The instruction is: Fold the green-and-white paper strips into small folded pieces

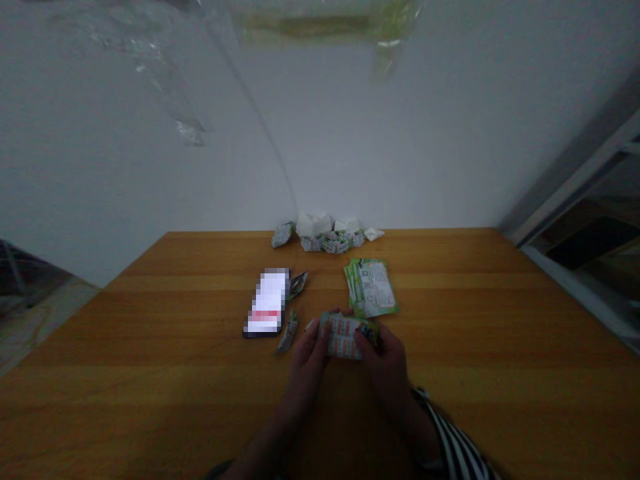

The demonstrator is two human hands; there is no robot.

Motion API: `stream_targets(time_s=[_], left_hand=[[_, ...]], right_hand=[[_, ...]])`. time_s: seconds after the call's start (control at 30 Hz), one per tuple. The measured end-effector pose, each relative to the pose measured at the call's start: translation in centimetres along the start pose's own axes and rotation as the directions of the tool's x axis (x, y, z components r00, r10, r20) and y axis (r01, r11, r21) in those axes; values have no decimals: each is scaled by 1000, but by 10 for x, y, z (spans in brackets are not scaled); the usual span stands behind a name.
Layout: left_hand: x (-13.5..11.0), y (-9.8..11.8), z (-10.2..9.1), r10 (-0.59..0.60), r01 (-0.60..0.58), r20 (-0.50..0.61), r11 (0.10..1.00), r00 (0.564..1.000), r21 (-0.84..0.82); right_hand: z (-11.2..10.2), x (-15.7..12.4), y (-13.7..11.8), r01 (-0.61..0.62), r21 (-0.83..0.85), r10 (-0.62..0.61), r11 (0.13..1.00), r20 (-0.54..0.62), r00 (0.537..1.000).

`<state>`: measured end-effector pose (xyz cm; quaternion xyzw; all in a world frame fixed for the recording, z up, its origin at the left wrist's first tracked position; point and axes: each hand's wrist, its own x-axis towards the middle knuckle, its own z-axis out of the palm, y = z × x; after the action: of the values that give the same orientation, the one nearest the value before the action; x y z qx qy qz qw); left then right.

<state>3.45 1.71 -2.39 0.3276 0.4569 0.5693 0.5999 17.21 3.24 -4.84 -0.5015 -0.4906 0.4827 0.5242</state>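
Between my two hands is a small printed packet (344,337), pale with green edges and rows of orange print, with a dark colourful patch at its right end. My left hand (306,357) grips its left end, thumb on top. Closed on the right end is my right hand (387,360), its thumb pressing near the dark patch. The fingers beneath the packet are mostly hidden. Just beyond it lies a stack of green and white printed cards (373,287). A narrow torn wrapper strip (287,332) rests left of my left hand.
A phone (267,303) with a lit, blurred screen lies on the wooden table (175,380), beside another small wrapper piece (299,285). Crumpled wrappers (335,241) and white tissue-like scraps (314,225) line the back edge against the white wall (400,153).
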Motion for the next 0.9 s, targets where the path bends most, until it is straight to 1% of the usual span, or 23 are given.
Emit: stream_targets(time_s=[0.1, 0.17, 0.23, 0.3, 0.33, 0.37, 0.4, 0.47, 0.5, 0.53, 0.57, 0.6, 0.63, 0.7, 0.73, 0.77, 0.8, 0.83, 0.9], left_hand=[[0, 0, -1, 3, -3, -2, 999, 1000, 40], [1, 2, -2, 13, -12, -8, 996, 1000, 91], [3, 4, -4, 42, -37, -25, 981, 999, 189], [3, 8, -9, 74, -61, -30, 945, 997, 320], [3, 9, -11, 79, -70, -6, 923, 997, 379], [3, 11, -14, 69, -78, 38, 903, 997, 423], [1, 13, -17, 48, -87, 98, 888, 994, 452], [-2, 18, -20, 2, -110, 222, 873, 975, 476], [-3, 19, -21, -13, -120, 265, 871, 964, 477], [-5, 21, -21, -21, -125, 290, 871, 957, 476], [-6, 22, -20, -20, -127, 296, 873, 955, 471], [-6, 23, -19, -6, -128, 280, 880, 960, 458], [-6, 23, -16, 14, -123, 244, 891, 970, 437], [-6, 21, -10, 50, -93, 125, 924, 991, 370], [-5, 19, -8, 29, -52, 72, 941, 997, 333], [-5, 16, -6, -20, 9, 34, 955, 999, 295], [-4, 13, -4, -61, 54, 18, 962, 998, 268], [-4, 11, -4, -75, 73, -2, 964, 997, 256], [-3, 8, -5, -33, 45, -50, 962, 998, 271]], right_hand=[[1, 0, 4, -12, 20, 11, 1000, 20, 1000], [0, 2, 7, 1, 19, -2, 1000, 49, 999], [-6, 7, 8, 66, -21, -65, 998, 58, 996], [-14, 14, 6, 159, -109, -151, 981, 75, 986], [-19, 18, 4, 196, -170, -177, 966, 120, 977], [-24, 21, 2, 234, -234, -184, 944, 218, 959], [-28, 24, -1, 277, -277, -180, 920, 328, 928], [-33, 25, -5, 349, -303, -163, 887, 502, 849], [-35, 25, -7, 368, -293, -156, 882, 556, 817], [-35, 23, -8, 377, -278, -156, 883, 584, 796], [-34, 20, -9, 382, -264, -163, 886, 594, 788], [-32, 17, -9, 389, -254, -178, 886, 587, 790], [-30, 14, -9, 397, -255, -198, 882, 564, 802], [-26, 8, -7, 410, -290, -240, 865, 477, 845], [-25, 6, -5, 410, -318, -259, 855, 424, 868], [-23, 3, -4, 405, -346, -272, 846, 374, 887], [-22, 1, -3, 400, -369, -280, 839, 336, 899], [-21, 0, -2, 395, -384, -282, 834, 319, 905], [-21, -1, -1, 396, -377, -263, 837, 357, 896]])
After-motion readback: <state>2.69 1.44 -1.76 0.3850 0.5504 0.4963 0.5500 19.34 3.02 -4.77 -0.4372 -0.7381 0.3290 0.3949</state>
